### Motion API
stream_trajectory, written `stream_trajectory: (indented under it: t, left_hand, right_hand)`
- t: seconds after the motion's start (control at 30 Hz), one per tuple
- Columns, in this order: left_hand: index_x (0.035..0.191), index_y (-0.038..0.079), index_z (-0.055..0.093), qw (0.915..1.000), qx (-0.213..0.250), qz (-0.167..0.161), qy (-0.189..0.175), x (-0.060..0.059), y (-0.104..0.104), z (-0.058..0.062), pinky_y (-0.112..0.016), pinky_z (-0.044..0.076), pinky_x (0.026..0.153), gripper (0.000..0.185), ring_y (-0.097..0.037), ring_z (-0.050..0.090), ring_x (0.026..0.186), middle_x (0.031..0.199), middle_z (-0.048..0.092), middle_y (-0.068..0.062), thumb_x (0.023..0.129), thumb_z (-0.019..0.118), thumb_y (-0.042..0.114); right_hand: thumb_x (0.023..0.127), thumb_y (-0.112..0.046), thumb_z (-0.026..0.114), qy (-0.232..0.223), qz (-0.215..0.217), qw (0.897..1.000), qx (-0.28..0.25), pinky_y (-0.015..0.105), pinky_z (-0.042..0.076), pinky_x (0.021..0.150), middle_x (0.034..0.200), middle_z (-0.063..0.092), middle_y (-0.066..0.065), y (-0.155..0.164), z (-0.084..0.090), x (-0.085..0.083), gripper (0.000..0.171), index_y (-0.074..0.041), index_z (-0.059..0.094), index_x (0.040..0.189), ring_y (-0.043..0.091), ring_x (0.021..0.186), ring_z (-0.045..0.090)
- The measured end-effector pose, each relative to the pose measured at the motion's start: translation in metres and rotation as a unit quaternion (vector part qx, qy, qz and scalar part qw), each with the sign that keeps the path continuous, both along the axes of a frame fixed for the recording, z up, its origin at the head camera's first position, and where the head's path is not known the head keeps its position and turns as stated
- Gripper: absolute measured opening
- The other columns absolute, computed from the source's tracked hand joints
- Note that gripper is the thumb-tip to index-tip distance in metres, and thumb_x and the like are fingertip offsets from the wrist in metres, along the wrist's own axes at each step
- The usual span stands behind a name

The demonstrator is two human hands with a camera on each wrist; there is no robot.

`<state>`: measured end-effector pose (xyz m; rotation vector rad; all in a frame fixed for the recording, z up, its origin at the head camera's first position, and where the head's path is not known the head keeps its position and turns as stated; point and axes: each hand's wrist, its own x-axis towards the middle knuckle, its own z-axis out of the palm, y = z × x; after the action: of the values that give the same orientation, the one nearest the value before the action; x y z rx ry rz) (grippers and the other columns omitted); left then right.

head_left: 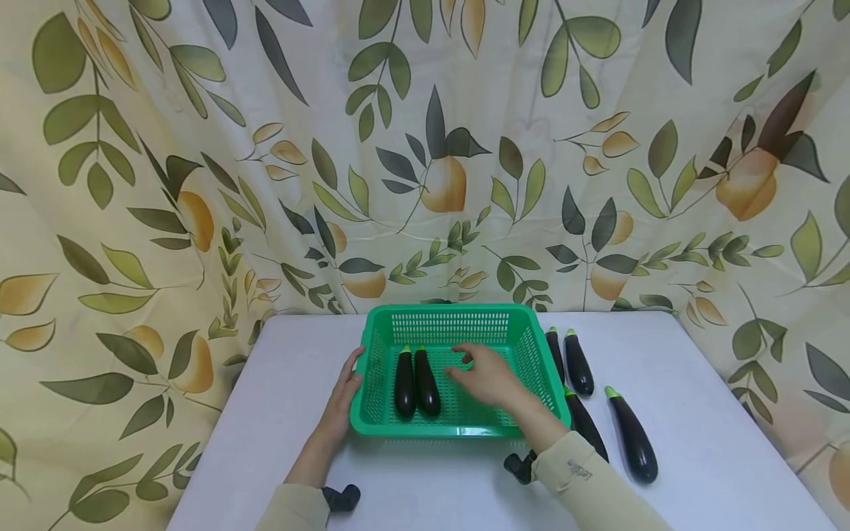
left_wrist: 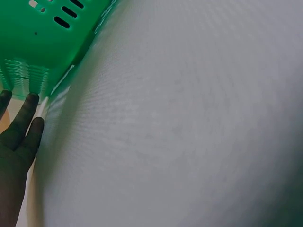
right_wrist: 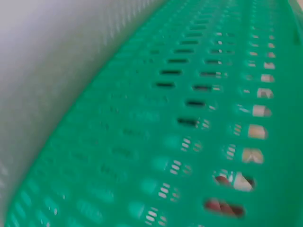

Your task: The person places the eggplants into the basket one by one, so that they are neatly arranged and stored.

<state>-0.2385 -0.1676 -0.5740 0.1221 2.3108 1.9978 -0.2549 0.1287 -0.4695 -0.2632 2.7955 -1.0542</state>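
Observation:
Two dark eggplants (head_left: 415,383) lie side by side in the left half of a green plastic basket (head_left: 458,431), stems pointing away from me. My left hand (head_left: 341,398) rests against the basket's left side, fingertips at the rim. In the left wrist view its fingers (left_wrist: 23,118) are straight against the outer wall. Over the inside of the basket, to the right of the two eggplants, hovers my right hand (head_left: 488,377), with thumb and fingers apart and nothing between them. In the right wrist view only the basket's slotted wall (right_wrist: 142,109) fills most of the picture.
Several more eggplants (head_left: 634,439) lie on the white table (head_left: 425,487) right of the basket, one partly hidden by its wall and one by my right forearm. A leaf-and-fruit patterned curtain (head_left: 438,243) hangs behind the table.

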Motion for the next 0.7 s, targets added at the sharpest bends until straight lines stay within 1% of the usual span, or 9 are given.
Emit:
stream_trajectory:
  t: [0.2, 0.27, 0.47, 0.7]
  left_hand:
    - [0.16, 0.05, 0.023, 1.0, -0.001, 0.001, 0.004, 0.001, 0.0, 0.001, -0.072, 0.021, 0.12, 0.049, -0.039, 0.025, 0.156, 0.173, 0.021, -0.005, 0.111, 0.027, 0.048]
    - [0.16, 0.05, 0.024, 1.0, 0.002, 0.001, 0.006, 0.001, 0.0, 0.001, -0.072, 0.02, 0.12, 0.049, -0.038, 0.025, 0.156, 0.173, 0.021, -0.004, 0.111, 0.027, 0.048]
    - [0.158, 0.054, 0.024, 1.0, 0.008, 0.0, -0.002, -0.001, 0.0, -0.002, -0.071, 0.018, 0.121, 0.048, -0.037, 0.025, 0.157, 0.172, 0.022, -0.003, 0.111, 0.028, 0.05]
    - [0.158, 0.055, 0.025, 0.9999, 0.011, 0.004, -0.007, -0.002, 0.001, -0.003, -0.073, 0.015, 0.121, 0.048, -0.038, 0.02, 0.158, 0.173, 0.02, -0.002, 0.11, 0.029, 0.05]
  right_hand:
    - [0.1, -0.034, 0.069, 0.009, 0.003, 1.0, -0.001, 0.045, 0.059, 0.083, 0.132, 0.067, 0.018, 0.015, 0.011, -0.001, 0.047, -0.014, 0.063, 0.141, 0.029, 0.108, 0.068]
    - [0.1, -0.035, 0.068, 0.013, 0.0, 1.0, 0.004, 0.045, 0.059, 0.084, 0.132, 0.067, 0.017, 0.021, 0.013, -0.002, 0.047, -0.014, 0.063, 0.141, 0.028, 0.109, 0.068]
    - [0.101, -0.033, 0.067, 0.037, 0.001, 0.999, 0.02, 0.048, 0.059, 0.085, 0.13, 0.068, 0.02, 0.038, 0.024, -0.003, 0.046, -0.01, 0.063, 0.14, 0.03, 0.108, 0.069]
    - [0.101, -0.036, 0.066, 0.033, -0.001, 0.999, 0.025, 0.049, 0.059, 0.085, 0.135, 0.064, 0.024, 0.057, 0.035, -0.004, 0.051, -0.007, 0.059, 0.144, 0.034, 0.112, 0.068]
